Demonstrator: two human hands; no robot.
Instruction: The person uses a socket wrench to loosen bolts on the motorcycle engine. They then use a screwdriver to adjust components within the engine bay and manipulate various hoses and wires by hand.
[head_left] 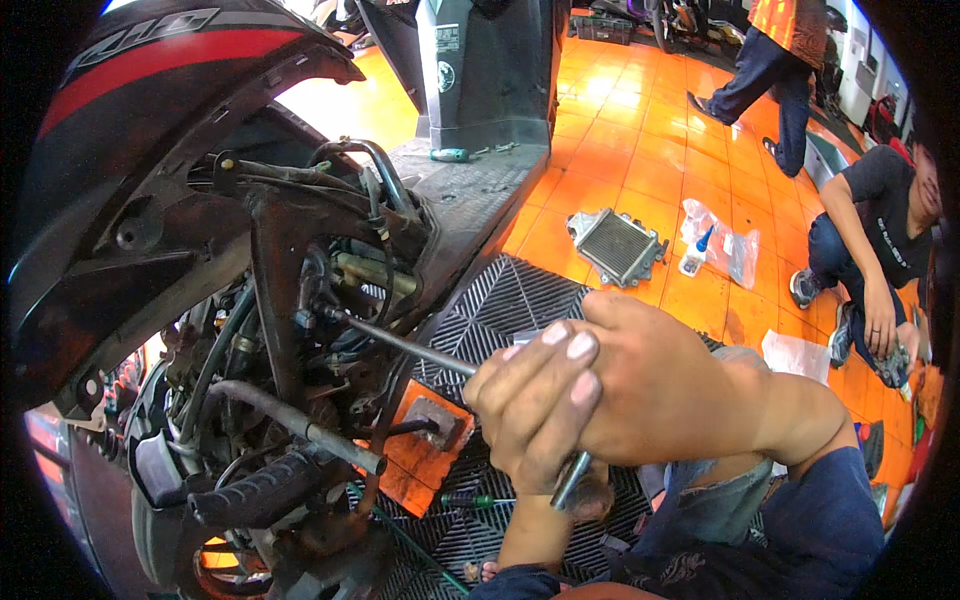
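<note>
A motor scooter point(270, 190) with its front lower panels off fills the left side, hoses and frame tubes bare. From its engine area a long metal shaft point(410, 347) of what looks like a T-handle wrench runs up to my hands. My left hand point(525, 410) is closed, fingers curled over the tool's handle and against the other hand. My right hand point(650, 375) is closed too, pressed into the left one at the handle; its fingertips are hidden. A chrome bar end point(571, 480) sticks out below both hands.
On the orange tiles lie a radiator point(615, 247), a small blue-tipped bottle point(695, 252) and plastic bags point(740, 255). A green-handled screwdriver point(450, 155) rests on the scooter's footboard. One person point(880, 225) crouches at right; another point(770, 80) stands beyond. Black mats point(510, 290) lie beneath me.
</note>
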